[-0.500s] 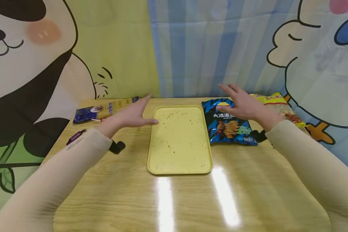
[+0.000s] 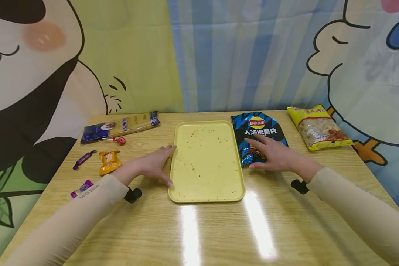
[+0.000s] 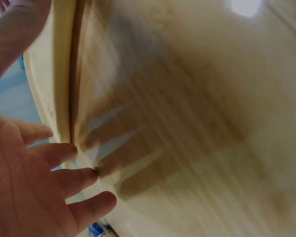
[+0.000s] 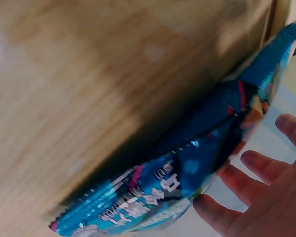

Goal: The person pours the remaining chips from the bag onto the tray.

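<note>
A yellow rectangular tray (image 2: pixel 206 162) with small brown specks lies in the middle of the table. My left hand (image 2: pixel 151 165) is beside its left edge, fingers extended and thumb apart, with fingertips right at the rim. In the left wrist view the tray's side (image 3: pixel 63 69) runs between thumb and fingers. On the right, my right hand (image 2: pixel 276 153) hovers over the lower part of a blue and black bag of potato chips (image 2: pixel 241 129), its fingers spread and nothing gripped. The right wrist view shows the fingertips close over that chip bag (image 4: pixel 187 168).
To the left lie a pasta packet (image 2: pixel 119 127), a red lollipop (image 2: pixel 121 140), an orange-wrapped snack (image 2: pixel 109 161), a dark purple candy (image 2: pixel 84 159) and a purple packet (image 2: pixel 82 187). A yellow clear-fronted bag (image 2: pixel 319 129) sits at the far right. A printed curtain (image 2: pixel 219 55) hangs behind the table.
Both hands have come down and nearer: the left to the tray's left edge, the right lower over the chip bag. The lollipop's head and the orange snack have come into sight.
</note>
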`<state>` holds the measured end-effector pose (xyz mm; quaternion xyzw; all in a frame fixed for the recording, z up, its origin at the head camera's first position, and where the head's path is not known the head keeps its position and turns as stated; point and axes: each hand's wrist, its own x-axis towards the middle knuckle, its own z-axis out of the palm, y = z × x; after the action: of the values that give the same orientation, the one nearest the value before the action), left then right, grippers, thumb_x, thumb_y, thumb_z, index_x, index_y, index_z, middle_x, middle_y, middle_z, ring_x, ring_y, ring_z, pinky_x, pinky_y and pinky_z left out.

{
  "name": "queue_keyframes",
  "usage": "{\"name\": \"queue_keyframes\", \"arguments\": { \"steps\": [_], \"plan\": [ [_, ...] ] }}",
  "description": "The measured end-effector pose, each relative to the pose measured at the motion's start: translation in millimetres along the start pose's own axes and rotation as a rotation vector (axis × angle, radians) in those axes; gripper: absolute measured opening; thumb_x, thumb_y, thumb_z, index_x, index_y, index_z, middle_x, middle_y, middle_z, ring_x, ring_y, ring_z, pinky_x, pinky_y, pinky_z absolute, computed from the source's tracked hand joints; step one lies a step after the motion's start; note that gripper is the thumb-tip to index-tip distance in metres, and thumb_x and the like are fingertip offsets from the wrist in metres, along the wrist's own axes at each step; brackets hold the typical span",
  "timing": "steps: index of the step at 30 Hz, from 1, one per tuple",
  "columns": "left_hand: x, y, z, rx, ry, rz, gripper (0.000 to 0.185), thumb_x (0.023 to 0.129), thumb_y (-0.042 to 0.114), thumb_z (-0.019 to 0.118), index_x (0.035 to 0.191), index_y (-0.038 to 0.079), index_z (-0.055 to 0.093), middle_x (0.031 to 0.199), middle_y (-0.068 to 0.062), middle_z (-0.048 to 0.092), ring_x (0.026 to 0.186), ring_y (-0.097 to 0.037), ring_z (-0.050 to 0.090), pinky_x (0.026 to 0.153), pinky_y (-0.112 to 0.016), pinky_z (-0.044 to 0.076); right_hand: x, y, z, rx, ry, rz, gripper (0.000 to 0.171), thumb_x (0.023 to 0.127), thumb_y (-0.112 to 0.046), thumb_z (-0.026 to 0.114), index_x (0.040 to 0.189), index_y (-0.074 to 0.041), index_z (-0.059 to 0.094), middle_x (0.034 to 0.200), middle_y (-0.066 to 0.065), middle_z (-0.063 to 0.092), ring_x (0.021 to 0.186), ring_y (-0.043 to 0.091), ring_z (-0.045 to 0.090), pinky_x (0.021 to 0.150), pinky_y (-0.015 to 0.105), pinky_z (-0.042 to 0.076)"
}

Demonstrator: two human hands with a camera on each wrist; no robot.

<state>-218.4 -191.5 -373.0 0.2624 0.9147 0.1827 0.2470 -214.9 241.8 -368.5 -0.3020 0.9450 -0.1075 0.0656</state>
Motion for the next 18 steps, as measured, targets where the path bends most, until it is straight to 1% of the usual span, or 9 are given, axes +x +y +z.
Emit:
{"name": "queue_keyframes", "arguments": {
  "steps": [3,8,13,18],
  "plan": [
    [-0.1,0.7,3.2,0.008,0.008,-0.01,0.141,0.069,0.045,0.094,0.161,-0.008,0.001,0.168,-0.032,0.004,0.153,-0.057,0.004,0.126,-0.063,0.012,0,-1,3,-0.016,-0.003,-0.005,0.089,0.091,-0.052,0.073,0.161,-0.012,0.033,0.162,0.032,0.028,0.143,0.056,0.037,0.111,0.072,0.037],
    [0.6,-0.1,5.1,0.011,0.009,-0.016,0.143,0.068,0.048,0.093,0.16,-0.009,-0.001,0.168,-0.031,0.003,0.153,-0.056,0.002,0.126,-0.063,0.012,4,-3,6,-0.06,-0.017,0.001,0.092,0.089,-0.054,0.074,0.161,-0.014,0.034,0.162,0.032,0.029,0.142,0.058,0.037,0.109,0.076,0.035],
    [1.9,-0.1,4.9,0.028,-0.001,-0.019,0.144,0.069,0.049,0.092,0.16,-0.009,-0.001,0.168,-0.032,0.002,0.154,-0.056,0.002,0.127,-0.062,0.012,10,-4,10,-0.081,-0.071,0.039,0.093,0.089,-0.058,0.073,0.162,-0.018,0.031,0.164,0.029,0.026,0.146,0.057,0.033,0.11,0.079,0.031],
    [1.1,2.9,3.7,0.035,-0.005,-0.03,0.144,0.068,0.048,0.093,0.16,-0.01,-0.001,0.168,-0.032,0.003,0.154,-0.055,0.002,0.127,-0.062,0.012,16,-2,15,-0.065,-0.112,0.062,0.089,0.092,-0.057,0.069,0.162,-0.019,0.032,0.164,0.029,0.027,0.146,0.056,0.032,0.11,0.077,0.032]
  ]
}}
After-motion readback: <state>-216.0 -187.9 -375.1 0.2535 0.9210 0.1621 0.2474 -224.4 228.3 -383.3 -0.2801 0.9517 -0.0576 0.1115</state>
